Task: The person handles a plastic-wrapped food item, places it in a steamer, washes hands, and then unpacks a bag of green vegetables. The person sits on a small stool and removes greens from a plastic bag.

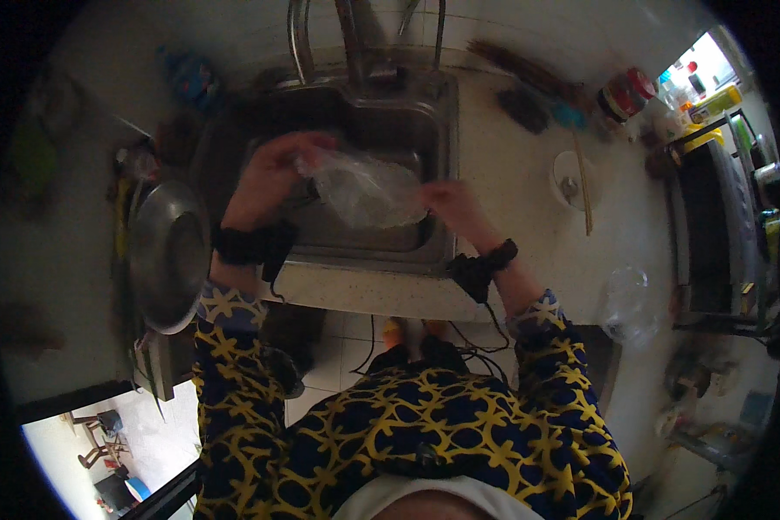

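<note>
A clear plastic bag point(367, 192) is stretched between my two hands, above the metal sink basin point(364, 263). My left hand point(292, 159) grips the bag's left end, over the left part of the basin. Fingers of my right hand point(445, 201) pinch its other end near the basin's right edge. The bag looks thin and crumpled; whether anything is inside cannot be told. Dark bands with cords sit around both wrists.
Faucet pipes point(351, 39) rise behind the sink. On the right counter are a white bowl point(562, 182) with chopsticks point(583, 182), a red-lidded jar point(627, 94) and clear plastic point(627, 305). A large metal bowl point(169, 257) stands left. Cords point(487, 348) hang by the floor.
</note>
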Motion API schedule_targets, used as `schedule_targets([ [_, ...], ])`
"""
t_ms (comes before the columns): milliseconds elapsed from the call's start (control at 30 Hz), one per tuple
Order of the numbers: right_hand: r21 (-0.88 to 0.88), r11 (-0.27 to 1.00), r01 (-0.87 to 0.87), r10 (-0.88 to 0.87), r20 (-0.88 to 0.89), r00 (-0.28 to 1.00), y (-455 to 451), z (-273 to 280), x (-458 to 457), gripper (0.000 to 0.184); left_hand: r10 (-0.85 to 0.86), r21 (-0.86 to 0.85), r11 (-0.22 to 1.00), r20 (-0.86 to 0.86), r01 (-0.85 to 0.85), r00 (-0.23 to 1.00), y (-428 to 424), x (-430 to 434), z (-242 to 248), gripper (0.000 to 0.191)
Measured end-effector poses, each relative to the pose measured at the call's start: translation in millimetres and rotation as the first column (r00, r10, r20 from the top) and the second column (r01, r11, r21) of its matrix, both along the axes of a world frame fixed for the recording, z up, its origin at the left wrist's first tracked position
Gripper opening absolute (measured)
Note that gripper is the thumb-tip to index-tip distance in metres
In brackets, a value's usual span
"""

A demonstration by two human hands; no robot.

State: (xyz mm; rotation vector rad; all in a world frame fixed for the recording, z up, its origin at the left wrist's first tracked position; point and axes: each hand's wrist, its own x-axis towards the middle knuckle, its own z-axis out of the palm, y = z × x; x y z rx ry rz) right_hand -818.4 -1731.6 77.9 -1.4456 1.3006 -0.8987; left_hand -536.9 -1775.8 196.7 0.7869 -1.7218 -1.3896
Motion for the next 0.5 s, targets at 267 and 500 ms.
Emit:
schedule_targets([
  [267, -0.394, 0.913, -0.107, -0.087, -0.443, 0.892, -12.4, 51.9, -12.8, 0.012, 0.045, -0.069, 0.997, 0.000, -0.045, 0.999, -5.2, 31.6, -52.5, 0.015],
  [500, -0.403, 0.870, -0.285, -0.079, -0.683, 0.726, -21.8, 78.2, 2.0, 0.009, 0.107, -0.021, 0.994, -0.022, -0.108, 0.994, -1.2, 47.1, -96.0, 0.025],
])
